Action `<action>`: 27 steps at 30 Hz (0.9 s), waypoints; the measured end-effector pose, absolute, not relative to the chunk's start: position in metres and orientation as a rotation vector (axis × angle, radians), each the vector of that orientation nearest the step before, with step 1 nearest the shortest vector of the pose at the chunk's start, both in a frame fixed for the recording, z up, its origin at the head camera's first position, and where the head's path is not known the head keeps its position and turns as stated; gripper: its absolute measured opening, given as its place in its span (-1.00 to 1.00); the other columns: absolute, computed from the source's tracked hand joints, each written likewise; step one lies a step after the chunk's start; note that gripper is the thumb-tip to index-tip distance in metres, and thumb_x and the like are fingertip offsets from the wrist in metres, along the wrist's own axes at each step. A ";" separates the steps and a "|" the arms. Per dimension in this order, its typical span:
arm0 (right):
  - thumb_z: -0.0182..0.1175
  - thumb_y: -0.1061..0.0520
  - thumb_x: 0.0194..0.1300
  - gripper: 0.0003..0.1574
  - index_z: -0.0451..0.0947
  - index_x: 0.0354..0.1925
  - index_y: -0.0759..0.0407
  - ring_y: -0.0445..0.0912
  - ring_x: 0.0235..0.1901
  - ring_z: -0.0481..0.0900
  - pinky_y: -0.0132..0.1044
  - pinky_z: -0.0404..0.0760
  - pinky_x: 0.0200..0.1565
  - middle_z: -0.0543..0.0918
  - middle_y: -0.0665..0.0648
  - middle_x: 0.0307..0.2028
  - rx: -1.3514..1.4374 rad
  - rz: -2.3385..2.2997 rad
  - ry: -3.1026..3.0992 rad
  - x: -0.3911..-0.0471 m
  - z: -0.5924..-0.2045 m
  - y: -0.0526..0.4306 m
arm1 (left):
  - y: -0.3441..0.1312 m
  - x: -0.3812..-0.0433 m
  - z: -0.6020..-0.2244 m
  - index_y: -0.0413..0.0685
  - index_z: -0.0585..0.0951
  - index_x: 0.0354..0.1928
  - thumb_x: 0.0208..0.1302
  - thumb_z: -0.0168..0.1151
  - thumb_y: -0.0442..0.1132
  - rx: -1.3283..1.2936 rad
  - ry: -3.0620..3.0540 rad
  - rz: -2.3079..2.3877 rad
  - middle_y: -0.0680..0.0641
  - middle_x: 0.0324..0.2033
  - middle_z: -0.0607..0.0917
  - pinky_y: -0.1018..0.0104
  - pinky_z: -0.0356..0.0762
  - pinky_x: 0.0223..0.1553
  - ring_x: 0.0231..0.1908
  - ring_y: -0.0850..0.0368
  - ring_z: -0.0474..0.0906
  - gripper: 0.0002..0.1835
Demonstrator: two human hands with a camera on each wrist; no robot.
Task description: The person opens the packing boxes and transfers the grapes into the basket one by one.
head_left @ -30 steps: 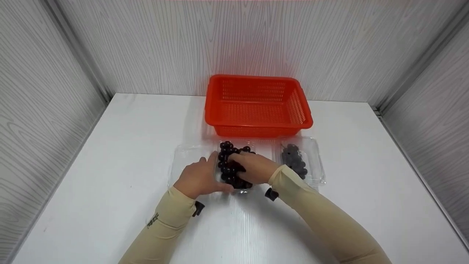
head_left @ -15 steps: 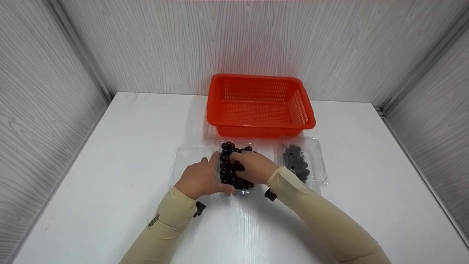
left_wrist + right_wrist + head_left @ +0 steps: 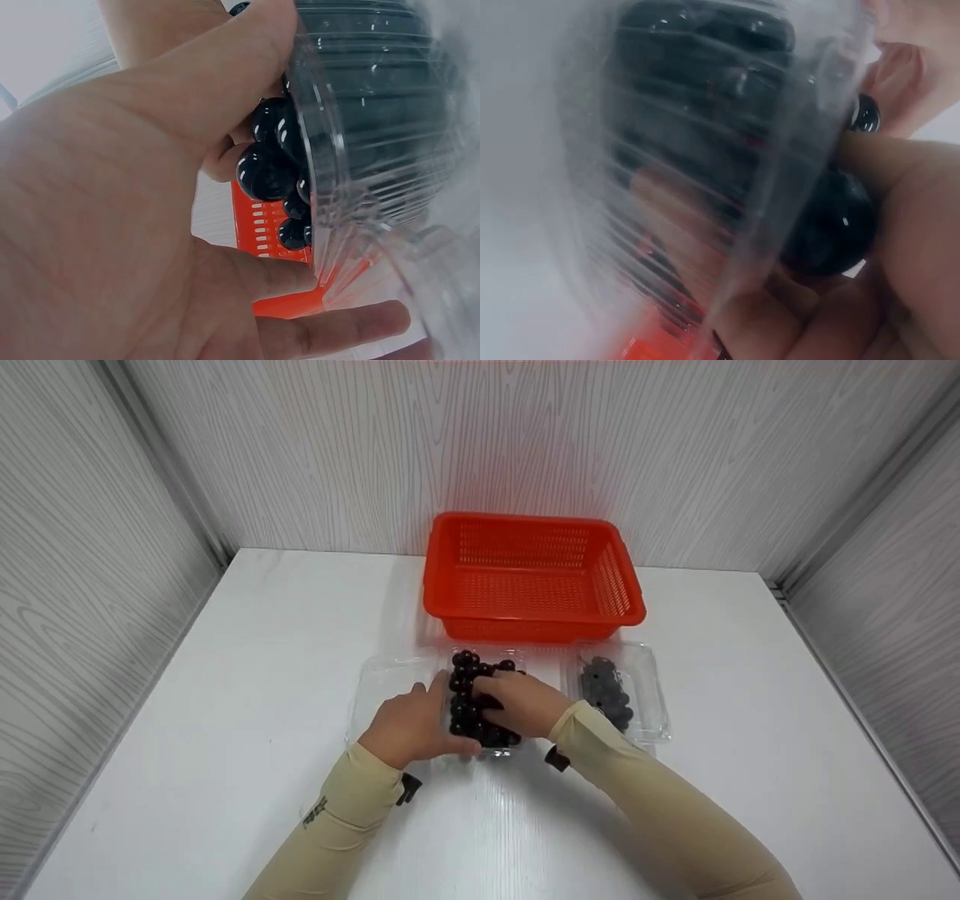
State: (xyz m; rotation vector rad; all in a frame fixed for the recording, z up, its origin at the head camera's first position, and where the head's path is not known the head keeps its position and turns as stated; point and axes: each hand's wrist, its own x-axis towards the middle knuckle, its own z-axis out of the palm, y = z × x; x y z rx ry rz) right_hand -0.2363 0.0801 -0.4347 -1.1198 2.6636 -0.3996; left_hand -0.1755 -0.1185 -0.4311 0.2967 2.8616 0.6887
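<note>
A clear plastic clamshell box (image 3: 501, 751) full of glossy dark grapes (image 3: 463, 709) stands at mid-table. My left hand (image 3: 409, 721) lies along its left side, thumb across the near edge. The left wrist view has the thumb at the box rim (image 3: 304, 135) and the other fingers stretched out straight, with grapes (image 3: 266, 172) between. My right hand (image 3: 525, 703) reaches in from the right, its fingers dug among the grapes and curled round some. Through the ribbed wall (image 3: 585, 195) in the right wrist view, a finger (image 3: 679, 217) shows inside; a large grape (image 3: 832, 225) sits by the palm.
A red slotted basket (image 3: 532, 620) stands right behind the box. The clear flap (image 3: 384, 682) lies to the left, partly under my left hand. Another clear box (image 3: 649, 694) with dark grapes (image 3: 604, 694) stands at the right, near my right forearm.
Both hands stay at the grape box, the right fingers shifting only slightly among the grapes. The whole head view moved a little to the right between the first two frames.
</note>
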 end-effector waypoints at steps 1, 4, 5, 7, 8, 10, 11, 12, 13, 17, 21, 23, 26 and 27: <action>0.33 0.09 0.43 -0.79 0.62 -0.01 0.08 -0.04 -0.12 0.67 -0.09 0.67 0.10 0.72 0.09 -0.13 -1.118 -0.419 2.671 -0.236 -0.436 0.080 | -0.118 -0.176 -0.431 -0.21 0.27 0.48 -0.07 0.61 0.29 0.294 2.861 0.686 -0.29 -0.04 0.65 -0.10 0.65 -0.15 -0.18 -0.20 0.66 0.19; 0.36 0.08 0.40 -0.82 0.63 -0.08 0.07 -0.06 -0.21 0.64 -0.13 0.69 0.01 0.72 0.04 -0.20 -1.085 -0.466 2.704 -0.237 -0.439 0.081 | -0.118 -0.177 -0.432 -0.20 0.29 0.46 -0.07 0.61 0.29 0.291 2.858 0.680 -0.27 -0.06 0.64 -0.08 0.65 -0.18 -0.18 -0.18 0.64 0.17; 0.37 0.09 0.38 -0.83 0.64 -0.10 0.07 -0.07 -0.24 0.63 -0.15 0.69 -0.02 0.72 0.02 -0.23 -1.065 -0.481 2.719 -0.237 -0.440 0.081 | -0.118 -0.177 -0.432 -0.20 0.29 0.45 -0.07 0.60 0.29 0.292 2.854 0.682 -0.26 -0.07 0.64 -0.07 0.64 -0.19 -0.19 -0.17 0.63 0.16; 0.39 0.11 0.34 -0.85 0.65 -0.14 0.06 -0.08 -0.27 0.62 -0.17 0.69 -0.07 0.72 0.00 -0.27 -1.027 -0.524 2.740 -0.237 -0.442 0.081 | -0.118 -0.178 -0.432 -0.19 0.30 0.44 -0.06 0.60 0.29 0.293 2.848 0.682 -0.25 -0.09 0.63 -0.06 0.64 -0.20 -0.19 -0.15 0.62 0.15; 0.39 0.12 0.32 -0.85 0.66 -0.14 0.06 -0.09 -0.27 0.62 -0.18 0.68 -0.08 0.72 -0.02 -0.28 -1.004 -0.543 2.749 -0.237 -0.443 0.081 | -0.118 -0.178 -0.432 -0.19 0.30 0.44 -0.06 0.60 0.29 0.290 2.844 0.681 -0.25 -0.09 0.63 -0.06 0.64 -0.20 -0.20 -0.15 0.61 0.14; 0.40 0.13 0.31 -0.85 0.67 -0.15 0.05 -0.10 -0.27 0.62 -0.19 0.68 -0.08 0.72 -0.03 -0.29 -0.973 -0.581 2.763 -0.237 -0.444 0.081 | -0.118 -0.178 -0.432 -0.18 0.29 0.44 -0.06 0.59 0.30 0.286 2.840 0.679 -0.25 -0.10 0.62 -0.06 0.63 -0.21 -0.20 -0.15 0.60 0.15; 0.40 0.13 0.30 -0.85 0.68 -0.14 0.05 -0.10 -0.26 0.62 -0.19 0.67 -0.08 0.73 -0.03 -0.28 -0.965 -0.598 2.767 -0.236 -0.444 0.081 | -0.118 -0.178 -0.432 -0.18 0.29 0.45 -0.06 0.59 0.30 0.285 2.840 0.677 -0.25 -0.10 0.62 -0.07 0.63 -0.21 -0.20 -0.15 0.60 0.16; 0.40 0.13 0.30 -0.84 0.69 -0.13 0.05 -0.10 -0.25 0.63 -0.19 0.67 -0.07 0.73 -0.03 -0.28 -0.959 -0.610 2.769 -0.236 -0.445 0.081 | -0.118 -0.178 -0.432 -0.18 0.28 0.46 -0.06 0.59 0.30 0.282 2.841 0.674 -0.26 -0.10 0.61 -0.07 0.63 -0.20 -0.20 -0.16 0.60 0.16; 0.39 0.14 0.30 -0.84 0.70 -0.12 0.05 -0.10 -0.23 0.63 -0.19 0.67 -0.06 0.73 -0.03 -0.27 -0.956 -0.620 2.771 -0.236 -0.445 0.081 | -0.118 -0.178 -0.432 -0.18 0.27 0.47 -0.06 0.59 0.31 0.281 2.841 0.668 -0.27 -0.09 0.61 -0.08 0.63 -0.20 -0.20 -0.17 0.60 0.17; 0.40 0.16 0.31 -0.80 0.70 -0.09 0.09 -0.08 -0.19 0.64 -0.16 0.67 -0.01 0.75 0.01 -0.22 -0.994 -0.638 2.769 -0.235 -0.444 0.083 | -0.118 -0.177 -0.432 -0.18 0.25 0.49 -0.06 0.58 0.32 0.286 2.854 0.656 -0.28 -0.10 0.61 -0.09 0.63 -0.20 -0.21 -0.20 0.62 0.20; 0.41 0.22 0.29 -0.75 0.69 -0.06 0.14 -0.04 -0.15 0.65 -0.12 0.66 0.04 0.76 0.05 -0.17 -1.039 -0.676 2.748 -0.234 -0.447 0.087 | -0.117 -0.176 -0.431 -0.20 0.24 0.50 -0.06 0.58 0.32 0.273 2.854 0.656 -0.30 -0.08 0.61 -0.10 0.64 -0.19 -0.21 -0.21 0.64 0.21; 0.41 0.23 0.29 -0.74 0.69 -0.04 0.15 -0.04 -0.13 0.65 -0.11 0.65 0.06 0.75 0.05 -0.16 -1.050 -0.701 2.742 -0.235 -0.449 0.088 | -0.118 -0.175 -0.431 -0.20 0.23 0.51 -0.05 0.58 0.33 0.263 2.850 0.656 -0.31 -0.06 0.61 -0.11 0.64 -0.16 -0.20 -0.21 0.64 0.22; 0.39 0.24 0.29 -0.72 0.69 -0.01 0.16 -0.02 -0.11 0.65 -0.10 0.64 0.08 0.75 0.07 -0.13 -1.056 -0.738 2.735 -0.235 -0.451 0.091 | -0.117 -0.176 -0.432 -0.19 0.24 0.50 -0.05 0.57 0.33 0.263 2.849 0.658 -0.31 -0.05 0.62 -0.11 0.65 -0.14 -0.20 -0.20 0.64 0.22; 0.39 0.24 0.30 -0.72 0.69 -0.01 0.16 -0.02 -0.10 0.65 -0.10 0.64 0.09 0.75 0.07 -0.12 -1.050 -0.745 2.732 -0.235 -0.451 0.093 | -0.116 -0.176 -0.432 -0.19 0.24 0.50 -0.06 0.58 0.33 0.268 2.850 0.659 -0.31 -0.05 0.62 -0.11 0.65 -0.14 -0.20 -0.20 0.65 0.22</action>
